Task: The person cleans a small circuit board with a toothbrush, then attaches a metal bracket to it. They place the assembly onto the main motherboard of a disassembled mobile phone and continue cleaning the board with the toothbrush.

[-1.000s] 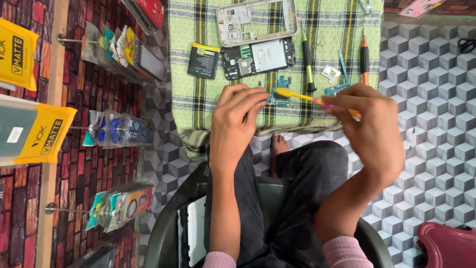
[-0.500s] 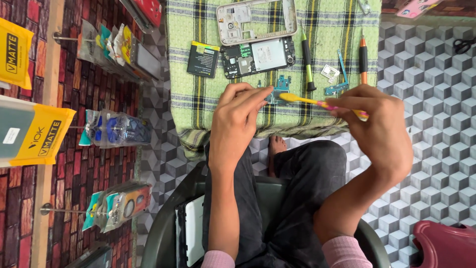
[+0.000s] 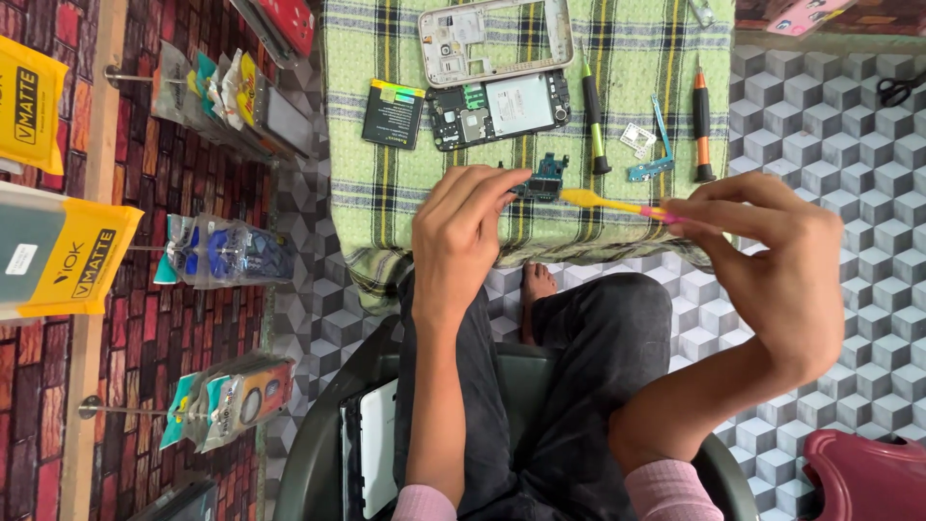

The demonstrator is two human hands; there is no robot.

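Observation:
My left hand (image 3: 465,234) pinches a small blue-green circuit board (image 3: 542,179) against the green checked cloth (image 3: 405,193). My right hand (image 3: 772,265) grips a thin yellow and pink brush-like tool (image 3: 617,205), its yellow tip just beside the board. Beyond the board lie a stripped phone body (image 3: 502,107), a silver phone frame (image 3: 492,39), and a black battery (image 3: 394,113).
A green-handled screwdriver (image 3: 592,111), an orange-handled screwdriver (image 3: 701,121), blue tweezers (image 3: 660,145) and a small white part (image 3: 638,138) rest on the cloth. Packaged accessories (image 3: 222,253) hang on the brick-pattern wall at left. A dark red stool (image 3: 868,478) is at lower right.
My right hand has drawn slightly away to the right with the tool; the left hand stays on the circuit board.

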